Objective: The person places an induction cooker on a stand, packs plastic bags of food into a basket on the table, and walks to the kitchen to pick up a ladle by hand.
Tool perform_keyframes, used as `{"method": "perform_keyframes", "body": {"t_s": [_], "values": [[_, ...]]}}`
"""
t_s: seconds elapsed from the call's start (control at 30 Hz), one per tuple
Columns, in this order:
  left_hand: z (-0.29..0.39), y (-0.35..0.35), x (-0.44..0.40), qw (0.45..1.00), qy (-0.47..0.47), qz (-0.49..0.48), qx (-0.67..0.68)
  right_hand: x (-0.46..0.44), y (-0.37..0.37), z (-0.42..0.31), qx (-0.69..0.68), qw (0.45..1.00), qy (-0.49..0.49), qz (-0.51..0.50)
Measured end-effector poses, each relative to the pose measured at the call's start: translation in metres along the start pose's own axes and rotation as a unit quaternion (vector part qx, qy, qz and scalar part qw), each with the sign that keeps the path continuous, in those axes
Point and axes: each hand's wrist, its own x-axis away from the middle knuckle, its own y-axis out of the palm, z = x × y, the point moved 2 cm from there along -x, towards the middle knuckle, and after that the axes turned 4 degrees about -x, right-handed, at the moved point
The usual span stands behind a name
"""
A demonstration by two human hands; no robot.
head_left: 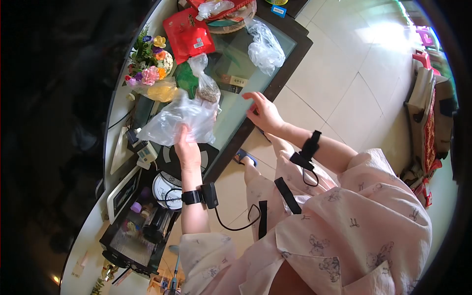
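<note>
Left hand [188,153] is clamped on a clear plastic bag [191,115], thumb uppermost, at the glass-topped table [232,112]. Right hand [267,114] appears near the table's dark edge, fingers loosely curled and apart. A red pouch [189,37] and crumpled translucent bag [265,48] lie farther along the tabletop.

Left hand [187,150] in grip — right hand [267,116] half-curled

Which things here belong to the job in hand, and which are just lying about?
Apparently in use:
- clear plastic bag, held by the left hand
- right hand, apart from the bag

Probably just lying about:
- red packet
- flowers
- crumpled plastic bag
</note>
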Motion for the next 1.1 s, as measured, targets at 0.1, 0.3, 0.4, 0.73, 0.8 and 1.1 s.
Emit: {"method": "perform_keyframes", "body": {"t_s": [0.1,0.3,0.4,0.73,0.8,1.1], "values": [[-0.008,-0.002,0.008,0.992,0.031,-0.051,-0.11,-0.021,0.018,-0.004,0.083,0.991,-0.077,-0.066],[-0.044,-0.024,0.013,0.962,0.078,-0.134,-0.223,-0.087,0.088,0.042,0.133,0.99,-0.001,0.048],[-0.029,-0.007,0.031,0.933,0.083,-0.207,-0.281,-0.11,0.095,0.035,0.122,0.98,0.151,-0.052],[0.012,-0.053,0.069,0.852,0.202,0.042,-0.481,-0.103,0.037,0.042,0.073,0.991,0.111,0.017],[0.016,-0.038,0.075,0.995,0.063,0.057,0.045,-0.08,0.033,0.024,0.087,0.996,-0.017,0.014],[0.068,0.046,0.16,0.983,0.032,-0.181,0.015,0.052,0.085,-0.118,0.141,0.887,-0.354,-0.261]]}}
